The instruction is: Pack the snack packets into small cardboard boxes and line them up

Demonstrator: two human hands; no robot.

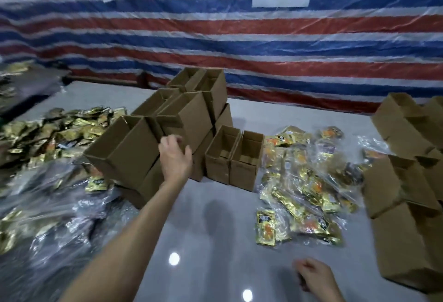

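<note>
A stack of open brown cardboard boxes [191, 100] lies tilted at the middle of the grey table [215, 229]. My left hand [175, 157] reaches into the stack's front, fingers curled at the lower end of one tilted box [189, 121]. Two small boxes [233, 157] stand upright side by side just right of the stack, tops open. Gold and orange snack packets [309, 181] lie scattered in clear wrap to their right, with one packet [265, 227] nearest me. My right hand [314, 275] hovers low at the near right, loosely curled and holding nothing.
A big heap of gold packets [48, 131] and crumpled clear plastic bags [48, 205] fill the left side. More cardboard boxes [407, 181] pile up along the right edge. A striped red, white and blue tarp [239, 37] hangs behind the table.
</note>
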